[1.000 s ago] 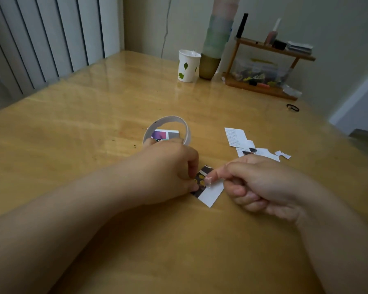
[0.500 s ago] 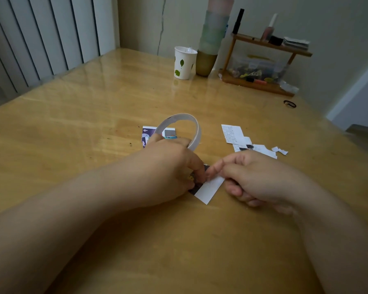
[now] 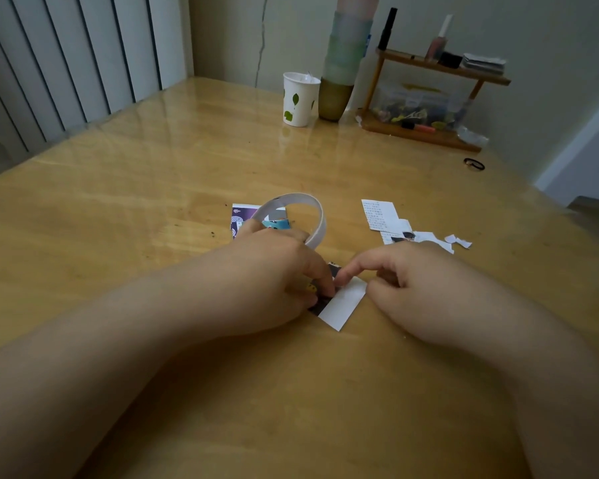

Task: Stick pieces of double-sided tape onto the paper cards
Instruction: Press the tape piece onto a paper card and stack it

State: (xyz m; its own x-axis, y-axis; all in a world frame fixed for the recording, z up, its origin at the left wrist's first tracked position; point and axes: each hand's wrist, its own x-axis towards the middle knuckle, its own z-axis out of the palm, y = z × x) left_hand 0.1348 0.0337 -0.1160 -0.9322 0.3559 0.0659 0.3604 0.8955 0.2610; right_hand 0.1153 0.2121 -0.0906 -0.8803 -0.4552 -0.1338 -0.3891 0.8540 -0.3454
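Card [image 3: 341, 304] lies flat on the tabletop [image 3: 153, 174], near centre, between the two hands. Its visible white part faces up; a dark printed part shows at its left edge, mostly covered by the left hand.

Left hand [image 3: 274, 274]: fingers curled, fingertips down on the card's left edge. The tape roll [image 3: 312, 216] stands on edge looped over this hand, rising just behind the knuckles. Cannot tell whether the grip pinches the tape end or only presses the card; thumb is hidden.

Right hand [image 3: 415, 281]: index finger stretched out to the left, tip on the card's top left corner, touching the left fingertips. The other fingers are curled under. Cannot tell if this grip holds anything.

Around the card:
- Just behind the roll, a purple printed card [image 3: 241, 217], partly hidden by roll and left hand.
- Behind and right of the card, a small pile of white cards and scraps [image 3: 391, 221], text side up on the top one, with torn bits at its right end.
- Far behind the card, at the wall: paper cup [image 3: 300, 98] with leaf print, a tall stack of cups [image 3: 343, 63] just right of it, then a wooden shelf [image 3: 426, 95] with small items.
- Far right of the card, near the tabletop edge, a black hair tie [image 3: 474, 164].
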